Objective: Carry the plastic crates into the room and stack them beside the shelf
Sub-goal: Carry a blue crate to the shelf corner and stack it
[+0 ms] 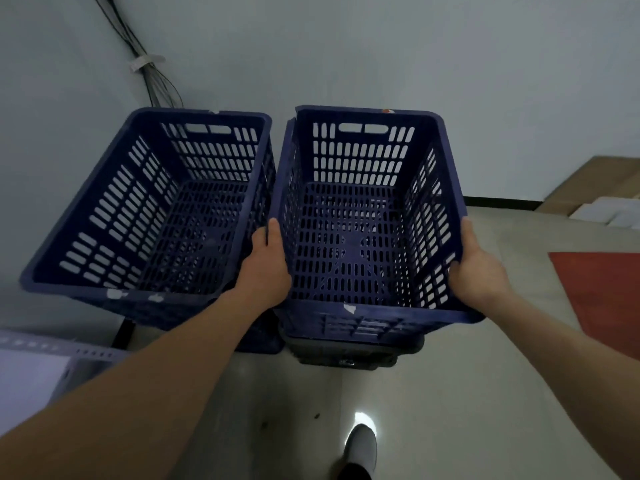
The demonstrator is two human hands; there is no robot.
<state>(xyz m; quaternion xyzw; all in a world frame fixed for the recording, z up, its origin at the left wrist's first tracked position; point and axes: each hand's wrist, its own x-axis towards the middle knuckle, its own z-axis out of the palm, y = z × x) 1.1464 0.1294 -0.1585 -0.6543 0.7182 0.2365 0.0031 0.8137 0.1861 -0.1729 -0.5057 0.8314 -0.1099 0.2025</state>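
- Left hand [268, 258] and right hand [476, 268] are clamped on the long side rims of the right blue crate [367, 216], arms stretched forward.
- That slotted plastic crate tops a stack; a left blue crate [145, 209] stands just beside it, against the grey wall [346, 46].
- A perforated metal shelf [52, 348] sits lower left.

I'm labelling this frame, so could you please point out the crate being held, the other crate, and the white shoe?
Held crate [349, 244], head view: floor grid.
Other crate [114, 216], head view: left wall.
White shoe [360, 448], head view: toe.
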